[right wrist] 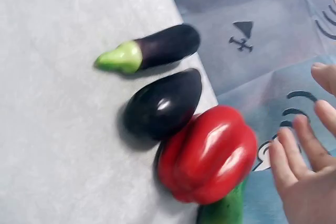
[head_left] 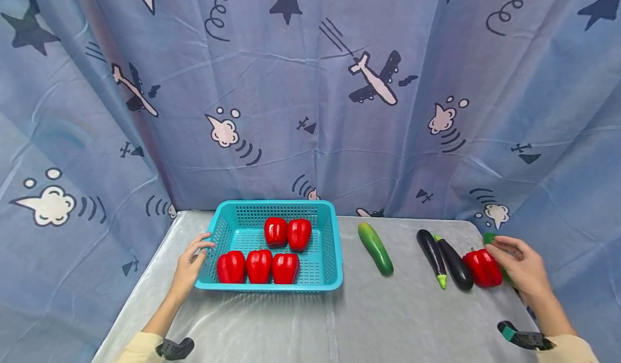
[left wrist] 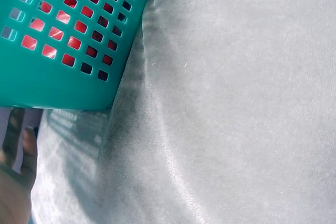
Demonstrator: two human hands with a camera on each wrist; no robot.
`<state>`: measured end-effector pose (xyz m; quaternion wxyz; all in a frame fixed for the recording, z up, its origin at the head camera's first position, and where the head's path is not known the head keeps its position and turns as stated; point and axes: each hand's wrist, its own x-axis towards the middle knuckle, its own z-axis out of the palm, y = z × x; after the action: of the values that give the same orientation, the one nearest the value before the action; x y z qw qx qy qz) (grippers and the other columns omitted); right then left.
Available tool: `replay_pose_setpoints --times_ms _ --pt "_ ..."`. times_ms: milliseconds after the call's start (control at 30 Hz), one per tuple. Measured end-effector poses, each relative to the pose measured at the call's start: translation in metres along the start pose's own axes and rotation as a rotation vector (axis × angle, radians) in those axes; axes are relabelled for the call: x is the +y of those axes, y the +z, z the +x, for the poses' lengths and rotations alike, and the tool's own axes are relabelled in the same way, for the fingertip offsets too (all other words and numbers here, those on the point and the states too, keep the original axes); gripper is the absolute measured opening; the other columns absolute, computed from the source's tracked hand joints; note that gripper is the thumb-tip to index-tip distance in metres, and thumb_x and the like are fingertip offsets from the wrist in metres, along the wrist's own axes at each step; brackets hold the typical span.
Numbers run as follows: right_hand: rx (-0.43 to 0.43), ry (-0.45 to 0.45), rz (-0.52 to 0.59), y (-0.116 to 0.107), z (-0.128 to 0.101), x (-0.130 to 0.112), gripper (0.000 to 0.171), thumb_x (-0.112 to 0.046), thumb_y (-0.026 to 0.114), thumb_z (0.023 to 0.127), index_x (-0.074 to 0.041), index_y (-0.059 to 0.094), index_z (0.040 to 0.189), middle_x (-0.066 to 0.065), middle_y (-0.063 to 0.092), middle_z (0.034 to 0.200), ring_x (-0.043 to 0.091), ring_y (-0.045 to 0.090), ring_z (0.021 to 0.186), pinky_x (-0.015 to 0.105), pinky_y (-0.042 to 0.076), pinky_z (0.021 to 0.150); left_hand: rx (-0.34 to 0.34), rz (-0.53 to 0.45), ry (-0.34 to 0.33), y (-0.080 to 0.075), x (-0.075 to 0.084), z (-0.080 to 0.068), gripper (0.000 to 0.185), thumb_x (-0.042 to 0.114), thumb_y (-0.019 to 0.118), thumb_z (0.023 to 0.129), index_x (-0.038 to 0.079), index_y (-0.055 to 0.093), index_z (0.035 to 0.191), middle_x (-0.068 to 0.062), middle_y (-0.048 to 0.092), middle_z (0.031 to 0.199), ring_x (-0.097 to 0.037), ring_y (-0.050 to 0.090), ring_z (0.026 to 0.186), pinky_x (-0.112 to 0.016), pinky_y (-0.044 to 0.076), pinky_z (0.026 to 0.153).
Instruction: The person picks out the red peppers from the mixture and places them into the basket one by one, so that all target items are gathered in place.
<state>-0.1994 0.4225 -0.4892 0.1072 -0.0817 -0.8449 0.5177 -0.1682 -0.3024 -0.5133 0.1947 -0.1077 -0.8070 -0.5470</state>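
My left hand (head_left: pixel 190 263) is at the left side of a turquoise plastic basket (head_left: pixel 267 287), fingers extended by its rim. Whether they touch it I cannot tell. Inside the basket lie several red bell peppers (head_left: pixel 259 266). At the far right, my right hand (head_left: pixel 523 266) hovers beside another red bell pepper (right wrist: pixel 208 155), its fingers spread and holding nothing in the right wrist view. A green cucumber (right wrist: pixel 226 209) lies beyond that pepper, partly hidden. Against the pepper's other side is a dark eggplant (right wrist: pixel 164 107), with a slimmer eggplant (right wrist: pixel 157 51) alongside.
Between the basket and the eggplants lies another cucumber (head_left: pixel 375 248), on the grey-white covered table (head_left: pixel 388 320). A blue patterned curtain (head_left: pixel 291 82) hangs behind the table and along both sides. The loose pepper and its neighbouring cucumber are close to the table's right edge.
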Motion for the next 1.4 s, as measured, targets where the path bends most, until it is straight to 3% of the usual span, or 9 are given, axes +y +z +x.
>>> replay_pose_setpoints --times_ms 67,133,233,300,367,533,767,1033,1400 --pt "0.041 0.005 -0.108 0.002 0.001 0.003 0.06 -0.036 0.068 0.085 -0.001 0.046 0.129 0.006 0.054 0.113 0.006 0.055 0.093 0.011 0.045 0.064 0.0 0.002 0.005 0.0 0.0 0.0 0.019 -0.011 0.045 0.092 -0.011 0.06 0.104 -0.029 0.044 0.131 -0.044 0.036 0.121 -0.02 0.039 0.075" --pt "0.05 0.003 -0.194 0.004 0.002 0.007 0.069 -0.04 0.068 0.084 0.0 0.042 0.134 0.018 0.047 0.125 0.021 0.05 0.106 0.017 0.046 0.073 0.004 0.002 0.003 0.0 -0.001 0.0 0.019 -0.012 0.045 0.092 -0.011 0.06 0.104 -0.028 0.044 0.131 -0.044 0.037 0.121 -0.02 0.039 0.075" --pt "0.023 0.008 -0.257 0.008 0.004 0.013 0.08 -0.044 0.068 0.083 0.0 0.033 0.14 0.028 0.035 0.136 0.044 0.035 0.118 0.043 0.044 0.087 0.011 -0.012 -0.017 0.0 0.0 0.0 0.02 -0.012 0.045 0.092 -0.01 0.061 0.103 -0.026 0.045 0.131 -0.042 0.037 0.122 -0.02 0.039 0.076" --pt "0.003 0.01 -0.28 0.011 0.005 0.018 0.085 -0.044 0.068 0.082 0.0 0.028 0.143 0.031 0.029 0.138 0.049 0.029 0.119 0.06 0.037 0.086 0.013 -0.016 -0.026 0.0 0.0 0.001 0.02 -0.012 0.045 0.092 -0.01 0.061 0.103 -0.025 0.045 0.132 -0.041 0.038 0.122 -0.02 0.039 0.077" --pt "-0.013 0.016 -0.288 0.015 0.006 0.023 0.09 -0.044 0.069 0.081 0.001 0.023 0.144 0.034 0.025 0.139 0.053 0.024 0.119 0.067 0.034 0.082 0.012 -0.012 -0.03 0.001 0.0 0.002 0.021 -0.012 0.045 0.092 -0.009 0.061 0.104 -0.024 0.045 0.132 -0.04 0.038 0.123 -0.02 0.039 0.077" --pt "0.005 0.039 -0.321 0.024 0.007 0.031 0.093 -0.043 0.071 0.08 0.002 0.021 0.144 0.035 0.021 0.139 0.056 0.019 0.121 0.069 0.036 0.077 0.01 -0.003 -0.036 0.001 0.001 0.003 0.021 -0.011 0.045 0.092 -0.009 0.061 0.104 -0.024 0.045 0.132 -0.039 0.037 0.124 -0.021 0.039 0.077" --pt "0.042 0.044 -0.337 0.034 0.006 0.038 0.091 -0.042 0.071 0.08 0.004 0.023 0.143 0.036 0.025 0.135 0.056 0.024 0.118 0.068 0.037 0.077 0.002 -0.006 -0.024 0.0 0.002 0.0 0.021 -0.01 0.044 0.093 -0.01 0.061 0.105 -0.026 0.044 0.132 -0.041 0.037 0.122 -0.022 0.039 0.077" --pt "0.045 0.035 -0.337 0.036 0.007 0.048 0.074 -0.025 0.069 0.086 0.004 0.029 0.141 0.037 0.027 0.135 0.056 0.026 0.117 0.066 0.037 0.079 0.007 -0.014 -0.015 0.0 0.003 0.0 0.019 -0.011 0.044 0.093 -0.011 0.06 0.104 -0.027 0.044 0.131 -0.043 0.037 0.121 -0.021 0.039 0.077" --pt "0.108 0.08 -0.271 0.033 0.007 0.034 0.075 -0.03 0.067 0.086 -0.001 0.028 0.143 0.033 0.025 0.14 0.054 0.025 0.122 0.064 0.04 0.078 0.003 -0.018 0.004 0.0 0.001 0.002 0.019 -0.012 0.044 0.092 -0.011 0.06 0.103 -0.029 0.044 0.13 -0.045 0.037 0.12 -0.02 0.04 0.078"
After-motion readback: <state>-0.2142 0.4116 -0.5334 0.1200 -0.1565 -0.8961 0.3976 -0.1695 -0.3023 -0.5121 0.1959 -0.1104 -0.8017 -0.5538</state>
